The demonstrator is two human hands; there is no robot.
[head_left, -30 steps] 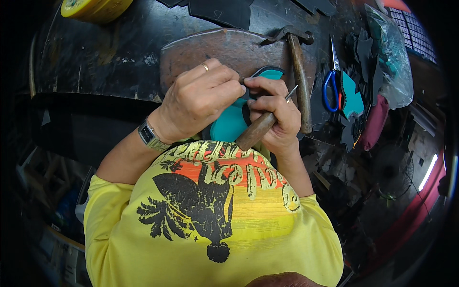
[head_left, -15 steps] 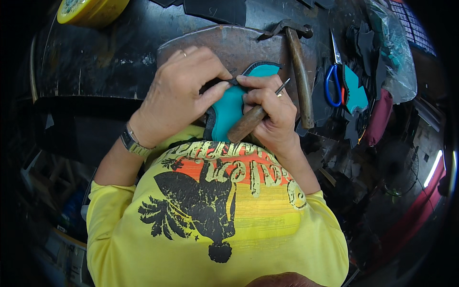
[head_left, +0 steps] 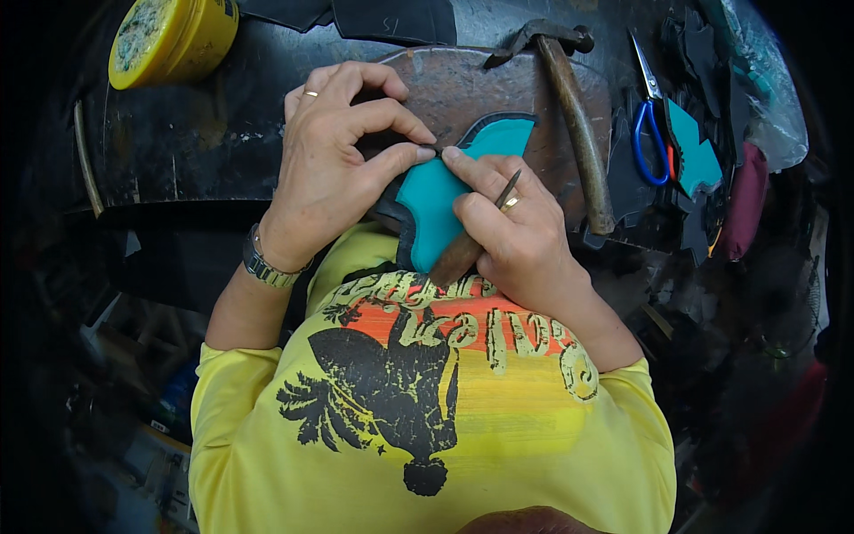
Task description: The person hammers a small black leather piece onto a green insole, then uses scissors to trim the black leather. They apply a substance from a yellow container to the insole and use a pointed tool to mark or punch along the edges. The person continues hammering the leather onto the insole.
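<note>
A curved teal piece with a black rim point(head_left: 434, 205) lies between my hands, its lower end close to my yellow shirt. My left hand point(head_left: 334, 160) pinches the black rim at the inner curve between thumb and forefinger, its other fingers raised and bent. Opposite, my right hand point(head_left: 525, 222) presses a fingertip on the same rim, almost touching the left thumb. Tucked in the right hand is an awl point(head_left: 458, 258) with a wooden handle, its metal point sticking up past the fingers. Whatever is right between the fingertips is too small to make out.
Beneath the work is a worn brown board point(head_left: 436, 84) on the dark table. A wooden-handled hammer point(head_left: 574, 133) lies at its right. Further right are blue-handled scissors point(head_left: 651, 133), another teal piece point(head_left: 694, 151) and black scraps. A yellow tub point(head_left: 187, 44) stands far left.
The whole view has shifted a little. My left hand's outer fingers have lifted and spread, and its pinch has come closer to the right fingertip. The awl stays in my right hand.
</note>
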